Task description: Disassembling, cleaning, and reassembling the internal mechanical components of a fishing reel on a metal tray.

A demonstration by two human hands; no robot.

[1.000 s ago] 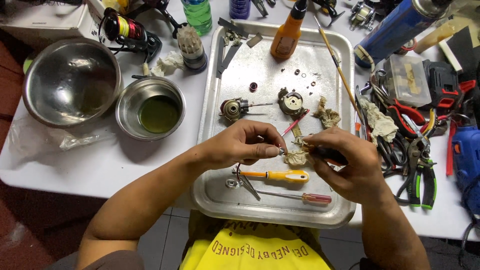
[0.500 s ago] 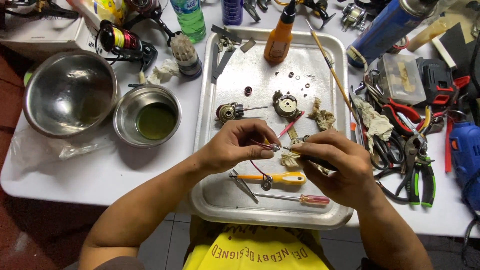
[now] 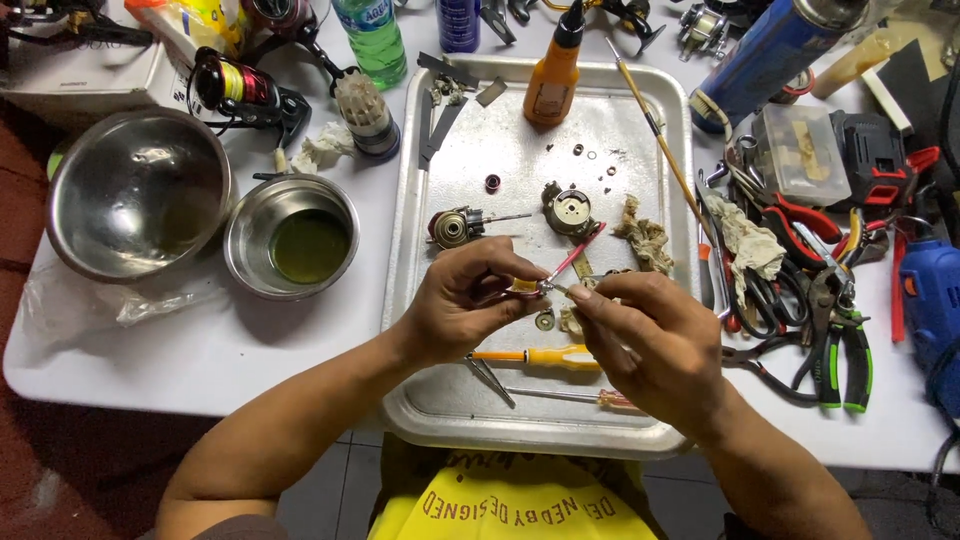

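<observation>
Head view, looking straight down, and both hands meet over the middle of the metal tray (image 3: 425, 300). Left hand (image 3: 465, 310) is pinched shut on a small pinkish part (image 3: 522, 288), fingertips curled tight around it. Right hand (image 3: 655, 340) comes in from four o'clock, thumb and forefinger closed on a thin metal pin (image 3: 556, 288) whose tip touches that part. The two hands are almost touching, right at the tray's centre.

Just under them, at six o'clock, a yellow-handled screwdriver (image 3: 540, 356) lies across the tray, with a slimmer clear-handled screwdriver (image 3: 570, 397) below it. At twelve o'clock from the hands sits a round reel housing (image 3: 570, 212), and at eleven o'clock a geared spool piece (image 3: 452, 228). A pink brush (image 3: 578, 255) slants up between hands and housing. A crumpled rag (image 3: 645, 238) lies at one o'clock.

At the tray's far edge stands an orange oil bottle (image 3: 555, 75). Off the tray at nine o'clock on the white bench (image 3: 200, 350), a small steel bowl (image 3: 292, 235) holds greenish liquid, with a large steel bowl (image 3: 135, 190) beside it. Out at three o'clock, a heap of pliers (image 3: 815, 300).
</observation>
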